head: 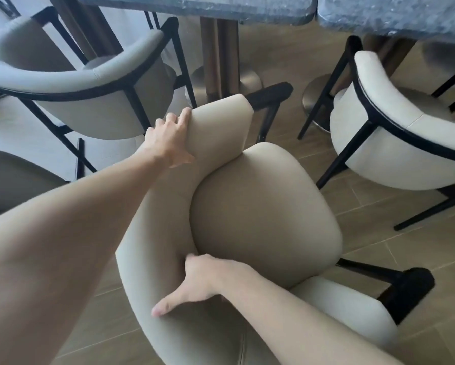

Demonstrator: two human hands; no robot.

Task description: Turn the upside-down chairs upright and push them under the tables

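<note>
Right hand [194, 283] clasps the beige chair [268, 206] at its backrest, thumb splayed; left hand [168, 138] curls round its armrest end.

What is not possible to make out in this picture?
Head view only:
- beige chair: legs mostly hidden beneath its own seat and backrest.
- right hand: fingers vanish between seat and backrest.
- tables: tops cut off by the upper edge.

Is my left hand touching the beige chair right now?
Touching. The head view shows the left hand pressed against the backrest end of the beige chair, fingers curled over its edge with no gap.
</note>
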